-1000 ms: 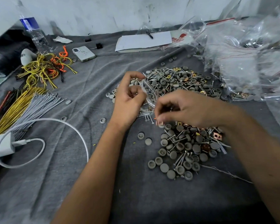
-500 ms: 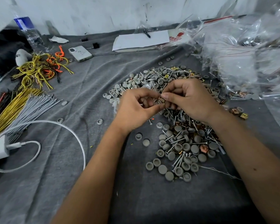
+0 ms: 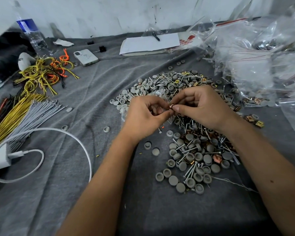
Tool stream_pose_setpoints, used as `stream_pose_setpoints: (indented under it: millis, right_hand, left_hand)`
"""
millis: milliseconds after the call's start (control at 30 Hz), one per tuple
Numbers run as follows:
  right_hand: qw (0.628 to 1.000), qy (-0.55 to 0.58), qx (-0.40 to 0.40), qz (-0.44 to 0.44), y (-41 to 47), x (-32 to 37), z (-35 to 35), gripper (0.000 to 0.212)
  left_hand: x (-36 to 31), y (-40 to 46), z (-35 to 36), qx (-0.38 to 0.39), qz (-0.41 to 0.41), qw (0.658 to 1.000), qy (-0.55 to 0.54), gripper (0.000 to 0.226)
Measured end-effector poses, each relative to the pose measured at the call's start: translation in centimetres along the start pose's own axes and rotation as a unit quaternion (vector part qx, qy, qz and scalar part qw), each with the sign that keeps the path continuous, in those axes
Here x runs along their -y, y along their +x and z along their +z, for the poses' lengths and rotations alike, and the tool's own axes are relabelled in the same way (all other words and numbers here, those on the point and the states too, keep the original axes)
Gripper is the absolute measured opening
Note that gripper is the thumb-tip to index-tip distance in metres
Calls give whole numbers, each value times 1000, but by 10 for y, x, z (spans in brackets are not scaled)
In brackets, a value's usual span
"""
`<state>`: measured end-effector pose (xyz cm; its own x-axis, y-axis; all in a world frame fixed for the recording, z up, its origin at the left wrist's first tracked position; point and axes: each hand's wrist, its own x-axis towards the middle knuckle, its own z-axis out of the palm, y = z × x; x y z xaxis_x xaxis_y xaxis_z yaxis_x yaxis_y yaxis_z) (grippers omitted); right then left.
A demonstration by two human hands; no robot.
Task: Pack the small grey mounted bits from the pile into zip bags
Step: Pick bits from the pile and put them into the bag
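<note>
A pile of small grey bits (image 3: 192, 160), mixed with screws and copper clips, lies on the grey cloth (image 3: 75, 193) in front of me; a second heap of grey bits (image 3: 162, 82) spreads behind my hands. My left hand (image 3: 143, 116) grips a small clear zip bag (image 3: 162, 95) by its mouth. My right hand (image 3: 201, 106) pinches a small copper-coloured piece (image 3: 171, 107) at the bag's opening, thumb and fingers curled. Both hands meet above the gap between the heaps. The bag's contents are mostly hidden by my fingers.
Heaped clear zip bags (image 3: 262, 62) fill the right. Yellow, orange and grey wire bundles (image 3: 29, 99), a white charger with cable (image 3: 41, 150), a phone (image 3: 85, 57), a water bottle (image 3: 31, 34) and a notepad with pen (image 3: 150, 43) lie left and behind.
My right hand rose from the near heap and came to the bag's mouth with a small copper piece. My left hand shifted slightly toward the centre with the bag.
</note>
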<state>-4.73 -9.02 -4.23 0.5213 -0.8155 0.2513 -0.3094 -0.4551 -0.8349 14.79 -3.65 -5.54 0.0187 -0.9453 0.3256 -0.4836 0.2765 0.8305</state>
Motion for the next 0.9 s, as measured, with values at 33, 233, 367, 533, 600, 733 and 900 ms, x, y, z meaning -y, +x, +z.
stream_pose_setpoints:
  millis: [33, 233, 367, 533, 600, 733, 900]
  right_hand:
    - [1000, -1, -2, -4, 0, 1, 0, 16]
    - [997, -72, -1, -30, -2, 2, 4, 11]
    - [991, -129, 24, -33, -3, 3, 1, 9]
    - [988, -151, 35, -25, -3, 4, -8, 15]
    - [991, -128, 21, -19, -4, 4, -12, 12]
    - [993, -113, 16, -38, -5, 6, -8, 13]
    - [993, -97, -25, -57, -4, 7, -2, 16]
  left_hand:
    - [-1, 0, 0, 2, -5, 1000, -11, 11]
    - [2, 2, -4, 31, -16, 999, -20, 9]
    - [2, 1, -7, 49, 4, 998, 51, 14]
    - [2, 0, -11, 39, 1, 997, 61, 15]
    - [2, 0, -11, 26, -8, 998, 62, 17]
    - [1, 1, -10, 8, -9, 998, 63, 17]
    - [0, 2, -8, -21, 0, 999, 32, 17]
